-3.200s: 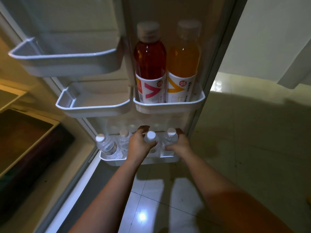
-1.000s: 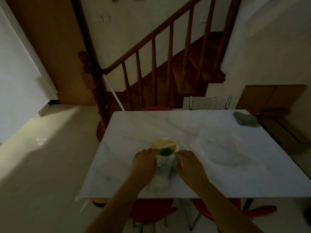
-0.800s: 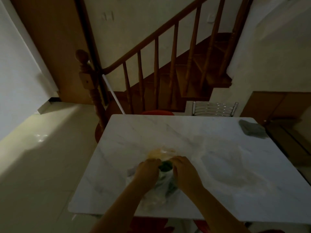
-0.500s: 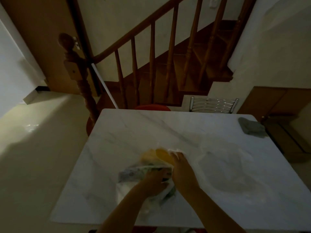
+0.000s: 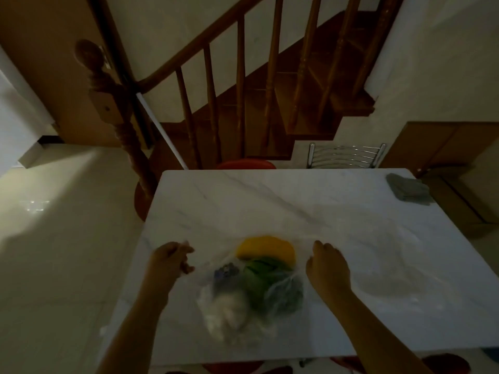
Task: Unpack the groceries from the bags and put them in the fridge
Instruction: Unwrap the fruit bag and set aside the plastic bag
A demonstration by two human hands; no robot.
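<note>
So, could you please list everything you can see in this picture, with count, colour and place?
table: one, white marble, centre
plastic bag: one, clear, near edge of table, pulled open between the hands
yellow item: one, yellow, at the bag's far end
green item: one, green, middle of the bag
cloth: one, grey, far right corner of table
metal chair back: one, chrome, behind the table
red stool: one, red, behind the table
staircase: one, brown wood, background
left hand: one, left of the bag, fingers curled, apparently pinching the film
right hand: one, right of the bag, contact unclear
</note>
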